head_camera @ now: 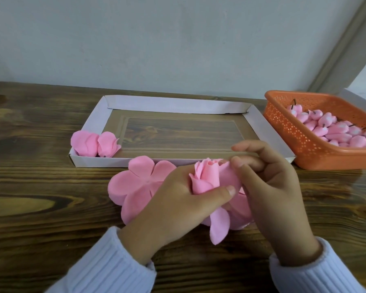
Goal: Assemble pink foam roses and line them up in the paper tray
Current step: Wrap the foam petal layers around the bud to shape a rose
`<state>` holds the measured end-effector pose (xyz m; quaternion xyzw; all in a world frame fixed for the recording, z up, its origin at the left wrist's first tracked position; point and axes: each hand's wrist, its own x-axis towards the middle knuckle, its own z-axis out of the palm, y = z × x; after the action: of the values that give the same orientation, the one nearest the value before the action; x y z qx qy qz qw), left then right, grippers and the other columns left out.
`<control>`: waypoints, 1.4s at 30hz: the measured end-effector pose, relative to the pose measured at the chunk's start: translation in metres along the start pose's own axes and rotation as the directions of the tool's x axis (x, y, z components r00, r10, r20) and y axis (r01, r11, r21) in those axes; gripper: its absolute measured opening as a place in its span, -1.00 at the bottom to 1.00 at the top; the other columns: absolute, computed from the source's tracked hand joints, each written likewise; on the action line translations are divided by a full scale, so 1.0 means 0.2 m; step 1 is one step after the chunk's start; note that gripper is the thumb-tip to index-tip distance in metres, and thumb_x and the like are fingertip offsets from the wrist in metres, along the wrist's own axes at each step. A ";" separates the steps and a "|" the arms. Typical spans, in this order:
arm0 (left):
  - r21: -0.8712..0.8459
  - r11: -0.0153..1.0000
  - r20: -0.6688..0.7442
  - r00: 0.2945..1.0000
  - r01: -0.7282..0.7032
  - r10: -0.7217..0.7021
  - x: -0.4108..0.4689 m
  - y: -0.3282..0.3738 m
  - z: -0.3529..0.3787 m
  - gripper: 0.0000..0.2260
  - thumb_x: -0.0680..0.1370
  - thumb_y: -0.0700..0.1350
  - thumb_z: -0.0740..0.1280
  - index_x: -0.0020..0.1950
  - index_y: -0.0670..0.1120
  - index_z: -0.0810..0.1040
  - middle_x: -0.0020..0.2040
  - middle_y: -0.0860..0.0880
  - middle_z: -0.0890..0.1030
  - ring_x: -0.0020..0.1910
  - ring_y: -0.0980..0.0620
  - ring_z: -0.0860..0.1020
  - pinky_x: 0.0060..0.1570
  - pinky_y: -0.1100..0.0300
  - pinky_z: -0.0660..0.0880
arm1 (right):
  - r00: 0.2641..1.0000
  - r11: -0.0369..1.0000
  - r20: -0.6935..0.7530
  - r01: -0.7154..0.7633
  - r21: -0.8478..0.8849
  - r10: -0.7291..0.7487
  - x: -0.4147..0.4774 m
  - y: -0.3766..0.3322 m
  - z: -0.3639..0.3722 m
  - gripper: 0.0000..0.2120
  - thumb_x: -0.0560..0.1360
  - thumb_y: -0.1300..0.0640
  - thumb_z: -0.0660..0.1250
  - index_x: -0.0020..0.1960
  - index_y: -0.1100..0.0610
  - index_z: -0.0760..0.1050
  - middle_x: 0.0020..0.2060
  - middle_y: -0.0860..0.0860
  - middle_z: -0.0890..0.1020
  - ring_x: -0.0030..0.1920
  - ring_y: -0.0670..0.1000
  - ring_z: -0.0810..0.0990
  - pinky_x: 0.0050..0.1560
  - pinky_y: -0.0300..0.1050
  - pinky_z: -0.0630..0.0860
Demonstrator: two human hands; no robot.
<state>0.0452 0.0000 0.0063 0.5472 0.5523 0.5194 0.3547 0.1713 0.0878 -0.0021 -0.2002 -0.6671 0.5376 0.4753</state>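
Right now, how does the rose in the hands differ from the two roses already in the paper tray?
The held rose is gripped by the left hand and pinched by the right hand; the tray roses lie untouched in the near left corner of the paper tray. The held rose has an outer petal hanging loose below; the tray roses look fully wrapped. Both are the same pink foam.

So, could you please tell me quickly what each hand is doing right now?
Left hand: grips the half-made pink rose.
Right hand: pinches an outer petal of that rose.
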 end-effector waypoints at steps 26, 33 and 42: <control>-0.623 0.782 -0.362 0.894 -0.021 -0.264 0.04 -0.05 0.00 -0.88 0.32 -0.06 0.46 -0.23 -0.09 0.68 -0.14 -0.20 0.66 0.03 -0.25 0.65 0.16 -0.32 0.50 | 0.969 0.936 0.223 -0.022 -0.352 0.106 -0.04 0.01 0.08 -0.92 0.47 0.04 0.34 -0.09 -0.01 0.60 -0.25 -0.10 0.66 -0.26 -0.17 0.57 -0.24 -0.38 0.43; -0.557 0.827 -0.402 0.897 -0.079 -0.185 0.04 -0.06 0.03 -0.85 0.36 -0.07 0.53 -0.18 -0.12 0.66 -0.24 -0.09 0.69 -0.16 -0.05 0.69 -0.14 0.06 0.59 | 0.989 0.949 0.143 0.067 -0.308 -0.023 -0.04 0.00 0.08 -0.95 0.43 0.14 0.38 -0.19 0.03 0.52 -0.34 -0.01 0.64 -0.31 -0.01 0.60 -0.30 -0.04 0.50; -0.162 0.981 -0.496 0.868 -0.110 0.015 0.02 -0.03 0.06 -0.73 0.28 0.14 0.38 -0.20 -0.04 0.57 -0.47 0.18 0.56 -0.49 0.31 0.49 -0.48 0.48 0.36 | 0.950 0.823 0.041 0.290 -0.488 -0.310 -0.05 0.00 0.07 -0.94 0.46 0.08 0.37 -0.10 -0.07 0.53 -0.27 -0.19 0.62 -0.28 -0.11 0.58 -0.26 -0.26 0.49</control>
<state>0.0541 0.0059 -0.0011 0.3790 0.5556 0.7020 0.2344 0.1642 0.0723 -0.0056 -0.2169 -0.7945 0.2660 0.5010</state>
